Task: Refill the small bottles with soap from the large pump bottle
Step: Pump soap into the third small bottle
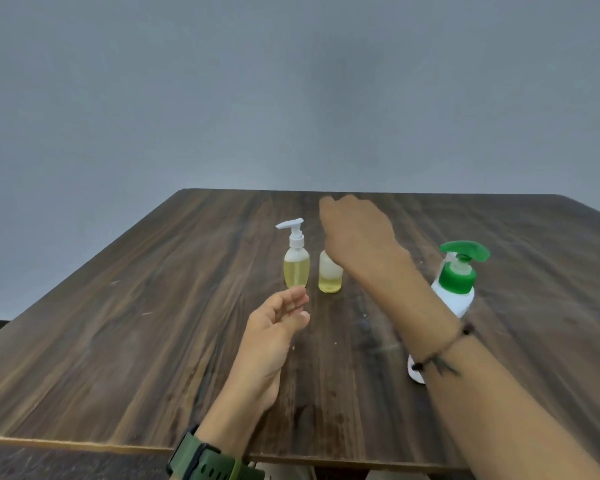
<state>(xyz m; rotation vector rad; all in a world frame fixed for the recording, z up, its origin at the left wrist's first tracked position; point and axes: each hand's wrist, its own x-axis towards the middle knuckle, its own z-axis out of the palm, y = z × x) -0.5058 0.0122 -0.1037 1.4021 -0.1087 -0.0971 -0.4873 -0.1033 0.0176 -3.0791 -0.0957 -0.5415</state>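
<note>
Dark worktop (153,323), grey wall: uncapped bottle (330,277) awaits refill.
Left hand (278,327) loosely open, empty; right hand (357,233) grip hidden, above the bottle at 12 o'clock; steady it before pumping.

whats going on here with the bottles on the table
A person is working at a dark wooden table. The right hand reaches over a small clear bottle without a pump, part full of yellow soap. The left hand is open and empty, just in front of a small clear bottle with a white pump. A large white bottle with a green pump stands untouched to the right.
</note>
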